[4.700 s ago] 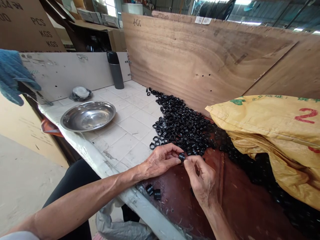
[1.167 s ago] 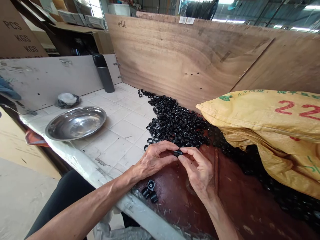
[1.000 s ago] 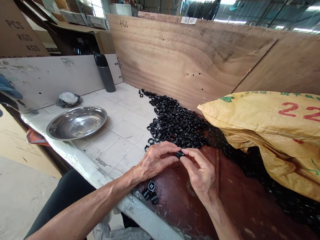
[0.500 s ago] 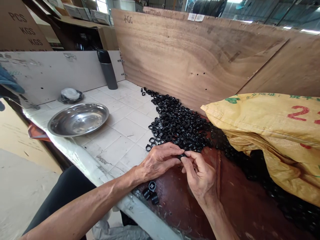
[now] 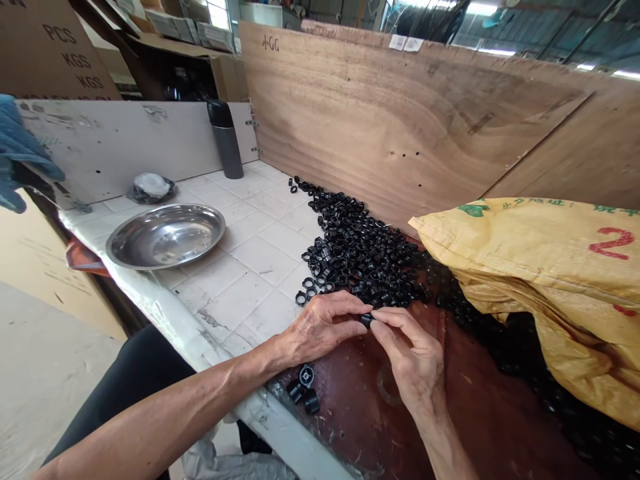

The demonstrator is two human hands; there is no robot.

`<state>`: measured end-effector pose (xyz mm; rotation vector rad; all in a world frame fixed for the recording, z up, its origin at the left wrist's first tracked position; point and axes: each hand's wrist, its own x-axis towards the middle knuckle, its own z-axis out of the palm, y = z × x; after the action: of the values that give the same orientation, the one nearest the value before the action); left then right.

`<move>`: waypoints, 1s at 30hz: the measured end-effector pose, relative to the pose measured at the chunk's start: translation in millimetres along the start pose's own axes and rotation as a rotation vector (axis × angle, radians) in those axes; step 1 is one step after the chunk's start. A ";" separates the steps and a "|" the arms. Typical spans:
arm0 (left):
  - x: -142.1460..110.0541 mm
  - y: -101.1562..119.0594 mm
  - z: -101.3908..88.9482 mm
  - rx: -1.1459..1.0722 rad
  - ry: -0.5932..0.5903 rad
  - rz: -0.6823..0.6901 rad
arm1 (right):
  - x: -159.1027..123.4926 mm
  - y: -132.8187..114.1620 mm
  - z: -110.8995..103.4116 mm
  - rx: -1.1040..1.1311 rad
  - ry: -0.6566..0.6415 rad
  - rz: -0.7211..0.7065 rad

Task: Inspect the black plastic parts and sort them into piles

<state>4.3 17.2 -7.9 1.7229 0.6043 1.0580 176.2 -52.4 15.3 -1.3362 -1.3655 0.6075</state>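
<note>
Between the fingertips of both hands is a small black plastic part (image 5: 367, 320), partly covered by the fingers. My left hand (image 5: 327, 327) pinches it from the left with thumb and fingers. From the right, my right hand (image 5: 413, 350) grips the same part with its thumb and fingertips. Just beyond the hands lies a heap of black plastic rings (image 5: 363, 250). Below my left wrist, near the front edge, sit a few black round caps (image 5: 306, 377), one showing a hub with spokes inside. The hands are over a dark red-brown board (image 5: 360, 413).
A steel bowl (image 5: 165, 257) stands on the white tiled table (image 5: 255, 257) at left. A dark grey bottle (image 5: 227, 143) is by the corner of the wooden panel (image 5: 400, 107). A yellow woven sack (image 5: 530, 253) lies at right, with more black parts spilling beneath it.
The view has shifted slightly left. The fingers have parted a little around the small black part, so more of it shows. Both hands still grip it.
</note>
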 end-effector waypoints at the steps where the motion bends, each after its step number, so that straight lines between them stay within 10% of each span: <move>1: -0.2 0.5 0.0 -0.004 -0.003 -0.002 | -0.5 1.1 0.5 0.005 0.016 0.033; 9: 2.4 10.6 -1.8 -0.173 -0.013 -0.194 | -6.3 9.9 2.8 0.054 0.014 0.088; 17: -0.6 0.6 2.0 -0.017 -0.033 0.059 | -5.3 4.5 0.4 -0.272 0.033 -0.031; 30: 1.0 0.3 -1.9 -0.017 0.008 0.027 | -4.3 0.9 -1.6 -0.352 -0.076 -0.051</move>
<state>3.1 18.7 -7.0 1.7168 0.5766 1.0862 177.1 -56.6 13.5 -1.5634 -1.6167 0.3975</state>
